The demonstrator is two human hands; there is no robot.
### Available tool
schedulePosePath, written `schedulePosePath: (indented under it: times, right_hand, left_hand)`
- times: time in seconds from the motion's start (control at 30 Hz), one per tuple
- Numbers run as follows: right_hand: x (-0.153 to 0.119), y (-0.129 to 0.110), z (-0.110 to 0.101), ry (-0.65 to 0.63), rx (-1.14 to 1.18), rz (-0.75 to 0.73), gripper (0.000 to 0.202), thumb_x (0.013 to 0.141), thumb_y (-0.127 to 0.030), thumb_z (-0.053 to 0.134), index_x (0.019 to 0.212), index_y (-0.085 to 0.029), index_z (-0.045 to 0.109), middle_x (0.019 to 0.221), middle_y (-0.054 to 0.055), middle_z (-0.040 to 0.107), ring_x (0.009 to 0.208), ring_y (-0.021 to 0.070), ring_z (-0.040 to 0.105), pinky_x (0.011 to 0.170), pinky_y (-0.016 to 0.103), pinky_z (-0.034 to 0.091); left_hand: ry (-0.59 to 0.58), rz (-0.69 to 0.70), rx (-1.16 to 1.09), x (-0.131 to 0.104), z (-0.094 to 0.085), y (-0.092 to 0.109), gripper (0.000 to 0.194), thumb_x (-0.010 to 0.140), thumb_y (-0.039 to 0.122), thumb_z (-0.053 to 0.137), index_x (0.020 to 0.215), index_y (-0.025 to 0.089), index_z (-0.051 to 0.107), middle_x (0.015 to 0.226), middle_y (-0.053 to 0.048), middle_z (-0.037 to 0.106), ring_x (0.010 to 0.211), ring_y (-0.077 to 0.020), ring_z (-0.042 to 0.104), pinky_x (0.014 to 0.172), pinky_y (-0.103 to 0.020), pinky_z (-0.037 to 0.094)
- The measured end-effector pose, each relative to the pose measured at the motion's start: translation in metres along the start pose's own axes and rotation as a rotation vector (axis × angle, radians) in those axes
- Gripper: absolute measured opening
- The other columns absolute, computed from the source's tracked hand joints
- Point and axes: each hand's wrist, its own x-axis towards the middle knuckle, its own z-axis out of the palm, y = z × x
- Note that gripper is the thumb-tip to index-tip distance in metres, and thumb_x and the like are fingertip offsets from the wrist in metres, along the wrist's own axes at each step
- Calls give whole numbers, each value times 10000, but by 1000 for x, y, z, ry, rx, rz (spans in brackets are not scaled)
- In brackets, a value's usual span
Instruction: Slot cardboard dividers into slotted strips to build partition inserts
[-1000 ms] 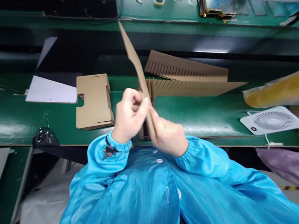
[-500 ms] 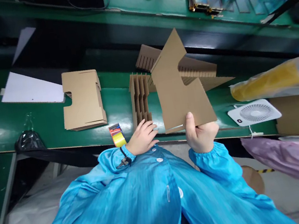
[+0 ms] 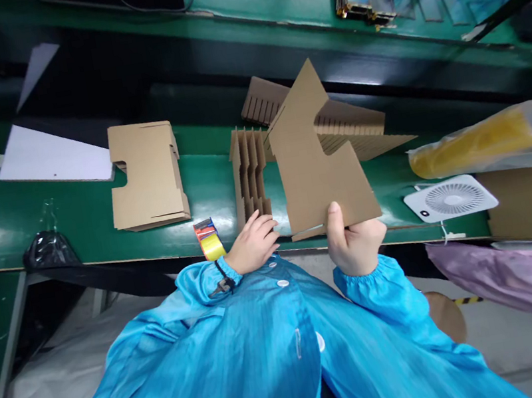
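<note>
In the head view, pinches a notched cardboard piece (image 3: 313,158) by its near edge in the right hand (image 3: 356,242) above the green bench (image 3: 207,181), partly blocking sight of slotted cardboard strips (image 3: 359,121) behind. Lays the left hand (image 3: 253,243), fingers extended and slightly parted, at the near end of a cardboard divider (image 3: 237,173). Has folded cardboard (image 3: 149,180) and a red-and-yellow object (image 3: 210,242) to the left, a white fan (image 3: 452,198) well to the right.

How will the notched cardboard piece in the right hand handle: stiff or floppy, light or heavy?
The notched cardboard piece is probably fairly stiff: no sag shows, though the right hand grips only its lower edge. Likely light, being thin board held one-handed. The pointed part above the cutout may crease first if pushed, as it narrows there.
</note>
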Motion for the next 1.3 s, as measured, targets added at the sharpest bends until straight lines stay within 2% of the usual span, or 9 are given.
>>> schedulePosePath:
  times: [0.17,0.33,0.47,0.63,0.83,1.03,1.3]
  right_hand:
    - [-1,2,12,-25,-13,-19,433,932,-294,430,509,-204,456,424,20,484,391,137,486,401,258,301]
    - [-6,0,20,-142,19,54,377,945,-328,372,638,-191,543,562,60,595,485,162,564,442,269,375]
    - [-9,-2,17,-203,44,104,367,950,-336,358,675,-192,554,591,60,605,510,167,570,466,279,409]
    - [-10,-6,17,-225,56,101,358,962,-327,341,755,-172,589,623,70,620,526,165,581,480,275,416]
    - [-27,-8,28,-253,113,68,364,978,-330,332,804,-148,595,675,93,649,563,165,619,493,260,423]
    - [-36,-6,37,-208,77,40,411,989,-336,295,841,-131,618,675,94,654,552,160,623,477,251,427]
    - [-37,-5,42,-286,119,110,504,996,-384,221,861,-124,631,702,115,635,685,195,656,587,275,495]
  left_hand:
    - [10,-5,-9,0,1,-1,147,899,214,539,946,118,640,1114,-129,633,1169,-261,528,1107,-534,363]
    - [-3,-11,-40,1,-2,-3,159,916,189,494,934,126,639,1105,-126,632,1177,-251,523,1110,-543,356]
    - [8,-10,-54,2,-2,-4,155,912,180,493,930,126,637,1102,-121,631,1166,-249,524,1119,-545,340]
    - [6,-21,-66,2,-2,-4,152,906,176,482,917,142,630,1098,-109,626,1163,-240,520,1115,-548,343]
    - [0,-40,-71,3,-3,-4,161,907,174,463,900,151,623,1094,-104,617,1164,-234,514,1113,-550,340]
    - [54,2,-34,3,-2,-3,166,913,169,459,889,134,619,1062,-109,621,1136,-238,530,1107,-538,355]
    - [28,-10,-17,4,-3,-2,185,914,159,443,881,134,623,1061,-108,621,1139,-235,528,1115,-539,345]
